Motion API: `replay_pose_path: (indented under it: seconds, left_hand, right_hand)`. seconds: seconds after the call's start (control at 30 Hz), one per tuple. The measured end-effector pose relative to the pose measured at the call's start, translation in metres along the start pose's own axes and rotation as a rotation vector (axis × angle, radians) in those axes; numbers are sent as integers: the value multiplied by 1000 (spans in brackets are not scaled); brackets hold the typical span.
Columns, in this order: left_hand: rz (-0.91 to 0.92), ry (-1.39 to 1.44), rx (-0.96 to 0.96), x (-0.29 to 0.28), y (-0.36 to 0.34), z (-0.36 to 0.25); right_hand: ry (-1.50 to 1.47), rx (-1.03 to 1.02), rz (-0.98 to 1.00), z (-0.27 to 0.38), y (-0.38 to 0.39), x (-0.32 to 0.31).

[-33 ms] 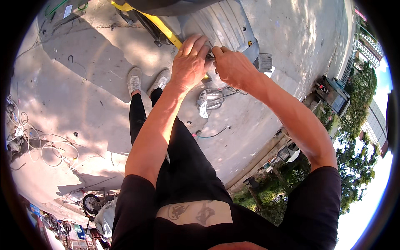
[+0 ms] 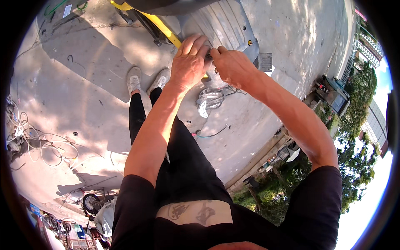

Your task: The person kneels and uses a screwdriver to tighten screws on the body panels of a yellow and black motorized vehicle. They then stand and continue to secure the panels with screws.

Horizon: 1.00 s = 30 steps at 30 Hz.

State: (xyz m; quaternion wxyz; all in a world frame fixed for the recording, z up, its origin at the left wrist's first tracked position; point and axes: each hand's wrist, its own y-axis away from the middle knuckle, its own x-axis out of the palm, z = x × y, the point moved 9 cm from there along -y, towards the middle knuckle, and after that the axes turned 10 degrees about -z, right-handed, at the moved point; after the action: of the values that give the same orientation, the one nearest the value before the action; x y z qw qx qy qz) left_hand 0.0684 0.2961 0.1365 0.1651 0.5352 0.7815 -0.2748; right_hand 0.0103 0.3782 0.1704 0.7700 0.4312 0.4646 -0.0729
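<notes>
Both my hands meet at the near edge of a vehicle with a yellow body panel (image 2: pixel 160 27) and a grey ribbed floorboard (image 2: pixel 225 23). My left hand (image 2: pixel 189 62) is closed, its fingers curled over the edge beside the yellow panel. Close against it on the right, my right hand (image 2: pixel 233 66) is closed in a pinch, knuckles bent. Something small and dark shows between the two hands, but my fingers cover most of it. Below the hands, a light grey part with a white curved piece (image 2: pixel 210 100) lies on the concrete.
A black seat-like part (image 2: pixel 171 6) overhangs the top. My shoes (image 2: pixel 134 79) stand left of the hands. A short hose (image 2: pixel 212 134) lies on the concrete; coiled pale cable (image 2: pixel 58 152) is at far left. A motorcycle wheel (image 2: pixel 90 203) stands at lower left, planted shrubs (image 2: pixel 266 204) at right.
My right hand has shifted very slightly left, toward the left hand. My left hand has hardly moved, and the surrounding things stay in place.
</notes>
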Motion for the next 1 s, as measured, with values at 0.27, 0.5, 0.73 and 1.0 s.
replay_pose_path:
  seconds: [0.27,0.5,0.73,1.0]
  left_hand:
    - [-13,44,-28,1,3,-1]
    - [-72,80,-79,-1,-1,0]
    - [-71,90,-53,-1,2,3]
    - [-109,56,-71,-2,0,-1]
  right_hand:
    - [125,-234,-64,16,-15,12]
    - [55,-41,-9,9,-9,-6]
    - [254,-286,154,19,-4,5]
    - [-268,348,60,-18,-4,4]
